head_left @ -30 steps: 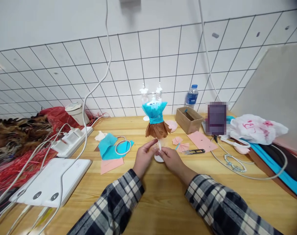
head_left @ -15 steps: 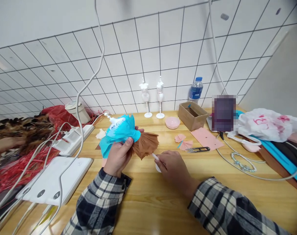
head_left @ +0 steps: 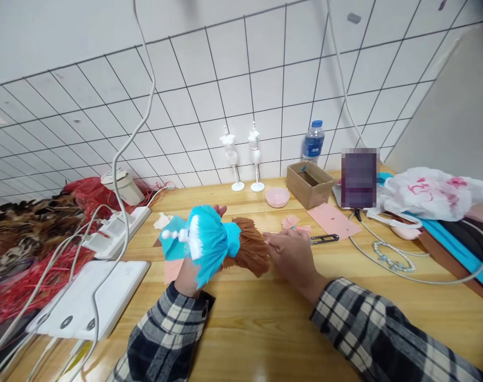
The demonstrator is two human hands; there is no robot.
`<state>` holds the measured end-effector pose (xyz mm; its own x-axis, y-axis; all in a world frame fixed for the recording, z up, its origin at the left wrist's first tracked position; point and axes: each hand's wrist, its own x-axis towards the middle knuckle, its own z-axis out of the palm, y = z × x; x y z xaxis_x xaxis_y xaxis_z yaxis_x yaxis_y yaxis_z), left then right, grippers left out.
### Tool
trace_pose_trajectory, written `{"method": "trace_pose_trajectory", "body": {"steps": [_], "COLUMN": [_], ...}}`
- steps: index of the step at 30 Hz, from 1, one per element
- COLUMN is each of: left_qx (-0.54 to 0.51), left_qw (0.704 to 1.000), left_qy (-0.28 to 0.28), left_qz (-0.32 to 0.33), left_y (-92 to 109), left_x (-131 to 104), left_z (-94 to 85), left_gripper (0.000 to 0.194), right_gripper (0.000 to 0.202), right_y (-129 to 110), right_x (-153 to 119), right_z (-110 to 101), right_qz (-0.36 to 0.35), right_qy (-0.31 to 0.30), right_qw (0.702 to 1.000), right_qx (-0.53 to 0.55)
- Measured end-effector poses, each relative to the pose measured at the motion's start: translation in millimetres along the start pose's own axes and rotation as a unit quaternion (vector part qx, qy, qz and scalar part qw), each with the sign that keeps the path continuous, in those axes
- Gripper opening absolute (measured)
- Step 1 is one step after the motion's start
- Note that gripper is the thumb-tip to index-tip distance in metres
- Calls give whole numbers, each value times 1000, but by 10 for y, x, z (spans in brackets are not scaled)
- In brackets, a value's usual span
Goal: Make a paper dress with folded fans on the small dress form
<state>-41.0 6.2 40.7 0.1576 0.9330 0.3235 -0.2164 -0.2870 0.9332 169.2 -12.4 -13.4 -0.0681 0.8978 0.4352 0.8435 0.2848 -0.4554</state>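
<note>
A small white dress-form mannequin (head_left: 177, 234) lies on its side in the air, neck to the left. It wears a bright blue crepe-paper top (head_left: 210, 241) with a white patch and a brown pleated paper skirt (head_left: 247, 246). My left hand (head_left: 188, 277) is closed around its waist from beneath, mostly hidden by the blue paper. At the skirt's hem, my right hand (head_left: 291, 257) is pinched at the mannequin's white stand, whose pole and base are now mostly hidden. A pink paper bow (head_left: 291, 223) and black thread snips (head_left: 325, 239) lie beyond my right hand.
Two white mannequins (head_left: 255, 156) stand against the tiled wall. Near them are a pink bowl (head_left: 277, 197), a cardboard box (head_left: 311, 185) and a water bottle (head_left: 313, 140). White cables and a white flat box (head_left: 118, 292) lie left; a beaded bracelet (head_left: 393, 260) sits right.
The mannequin has turned, its neck swinging down and toward me, so the blue top now covers most of my left hand. My right hand has risen slightly to the skirt hem; the stand's base is hidden.
</note>
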Motion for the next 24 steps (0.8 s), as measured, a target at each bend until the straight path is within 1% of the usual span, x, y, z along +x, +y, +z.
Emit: {"method": "trace_pose_trajectory", "body": {"steps": [2, 3, 4, 7, 10, 12, 14, 17, 19, 21, 24], "left_qx": [-19, -26, -29, -30, -33, -37, -40, -40, -43, -40, -36], "left_qw": [999, 998, 998, 999, 999, 999, 999, 998, 997, 997, 995], "left_qy": [-40, -51, -49, -13, -4, -2, -10, -48, -64, -72, -93], "left_qz": [-3, -4, -4, 11, 1, 2, 15, -3, -13, -4, 6], "left_y": [8, 22, 36, 65, 75, 82, 94, 112, 120, 125, 135], "left_x": [-34, -45, -51, -46, -38, -38, -38, -31, -29, -33, -50], "left_z": [10, 6, -2, -54, -130, -183, -232, -290, -310, -313, -287], "left_gripper": [89, 89, 86, 80, 71, 64, 62, 67, 75, 78, 78], "right_gripper": [24, 26, 28, 27, 32, 32, 30, 27, 27, 27, 28], "right_y": [-12, -28, -48, -104, -135, -142, -140, -136, -138, -146, -162], "right_x": [-5, -13, -23, -58, -90, -106, -118, -124, -121, -114, -113], "right_z": [-5, -10, -16, -34, -31, -16, 0, 7, -6, -26, -43], "right_qz": [-4, -9, -14, -36, -54, -62, -82, -107, -99, -88, -82], "right_qy": [-9, -14, -18, -39, -66, -59, -45, -39, -35, -35, -44], "right_qw": [1000, 1000, 1000, 999, 996, 996, 995, 993, 994, 995, 996], "right_qx": [-6, -6, -5, 1, 11, 13, 18, 29, 27, 19, 12]}}
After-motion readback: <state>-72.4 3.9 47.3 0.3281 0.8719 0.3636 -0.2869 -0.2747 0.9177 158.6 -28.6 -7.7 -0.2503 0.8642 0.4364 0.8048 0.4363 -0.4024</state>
